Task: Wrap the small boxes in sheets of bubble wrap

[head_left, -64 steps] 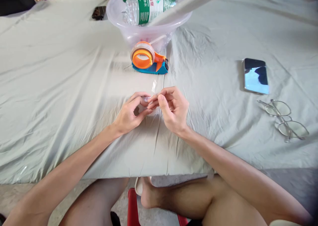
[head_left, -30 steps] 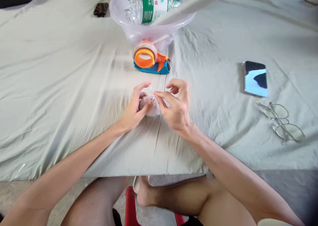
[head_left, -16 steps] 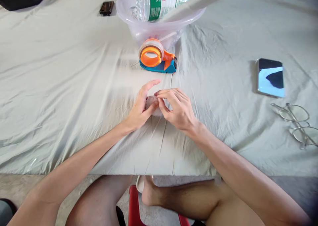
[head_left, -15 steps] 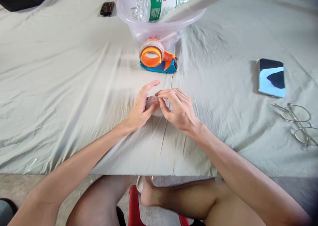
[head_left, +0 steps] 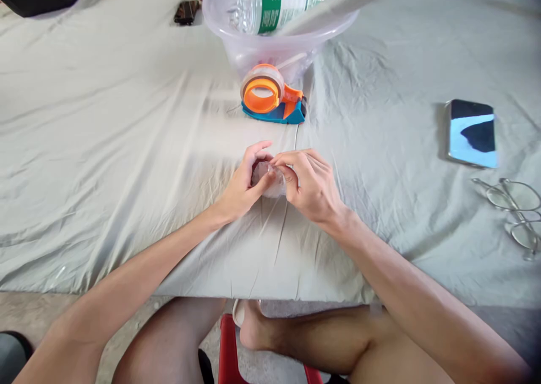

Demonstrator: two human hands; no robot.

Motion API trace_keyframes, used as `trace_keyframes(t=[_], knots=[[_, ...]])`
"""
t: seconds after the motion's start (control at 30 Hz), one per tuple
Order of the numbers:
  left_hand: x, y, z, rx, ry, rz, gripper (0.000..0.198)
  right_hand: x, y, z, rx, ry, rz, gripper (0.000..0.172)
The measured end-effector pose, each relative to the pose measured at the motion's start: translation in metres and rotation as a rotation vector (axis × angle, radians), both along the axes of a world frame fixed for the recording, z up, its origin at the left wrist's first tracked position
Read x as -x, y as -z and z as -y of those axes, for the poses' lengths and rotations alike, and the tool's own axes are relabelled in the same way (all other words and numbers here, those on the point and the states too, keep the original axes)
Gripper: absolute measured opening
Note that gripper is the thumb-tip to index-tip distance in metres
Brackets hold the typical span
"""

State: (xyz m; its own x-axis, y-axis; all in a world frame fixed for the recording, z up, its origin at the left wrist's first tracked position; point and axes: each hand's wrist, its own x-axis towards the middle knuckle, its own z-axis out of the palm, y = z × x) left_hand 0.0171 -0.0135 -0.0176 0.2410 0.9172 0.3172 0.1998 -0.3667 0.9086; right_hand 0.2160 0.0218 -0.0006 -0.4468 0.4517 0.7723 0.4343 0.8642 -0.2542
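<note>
A small, see-through whitish bundle [head_left: 275,188], which looks like clear plastic wrap, lies between my hands close to the table's front edge. My left hand [head_left: 242,186] curls round its left side, thumb on top and fingers behind. Thumb and fingertips of my right hand [head_left: 315,186] pinch at the upper right edge of the bundle. What is inside the wrap cannot be made out. Beyond both hands stands a tape dispenser [head_left: 276,115], with a blue base and an orange ring carrying a roll of clear tape.
A translucent basin [head_left: 270,49] holding plastic bottles [head_left: 270,8] and a pale roll stands behind the dispenser. To the right lie a phone [head_left: 472,133] and eyeglasses [head_left: 513,195]. A small black object [head_left: 186,13] is at the back left. Grey cloth [head_left: 127,119] covers the table.
My right hand's fingertips have shifted slightly along the bundle's edge, and my left fingers curl closer round it. The whole view has shifted a little.
</note>
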Motion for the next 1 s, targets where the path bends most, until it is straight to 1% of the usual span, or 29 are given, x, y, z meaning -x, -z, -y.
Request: trace_keyframes(t=[0.1, 0.23, 0.4, 0.57, 0.63, 0.73, 0.87, 1.0], knots=[[0.0, -0.001, 0.0, 0.0, 0.013, 0.003, 0.06, -0.001, -0.001, 0.0, -0.038, 0.002, 0.001, 0.018], [-0.001, -0.002, 0.0, 0.011, 0.019, 0.019, 0.057, -0.002, 0.0, -0.001, -0.006, -0.023, 0.038, 0.019], [0.001, -0.006, 0.001, 0.028, -0.018, -0.012, 0.061, -0.004, -0.001, -0.001, -0.021, -0.021, 0.096, 0.02], [0.0, -0.012, 0.007, -0.038, -0.121, -0.141, 0.038, -0.004, -0.001, -0.002, -0.083, -0.017, 0.086, 0.021], [-0.001, -0.014, 0.009, -0.054, -0.145, -0.188, 0.035, -0.005, -0.001, -0.003, -0.068, -0.017, 0.089, 0.021], [-0.001, -0.016, 0.01, -0.044, -0.163, -0.188, 0.04, -0.007, 0.0, -0.003, -0.032, -0.041, 0.087, 0.022], [0.001, -0.016, 0.01, 0.009, -0.133, -0.163, 0.045, -0.012, 0.001, -0.002, -0.051, -0.059, 0.039, 0.022], [0.001, -0.014, 0.01, 0.023, -0.076, -0.127, 0.039, -0.014, 0.0, -0.002, -0.101, -0.135, 0.025, 0.023]])
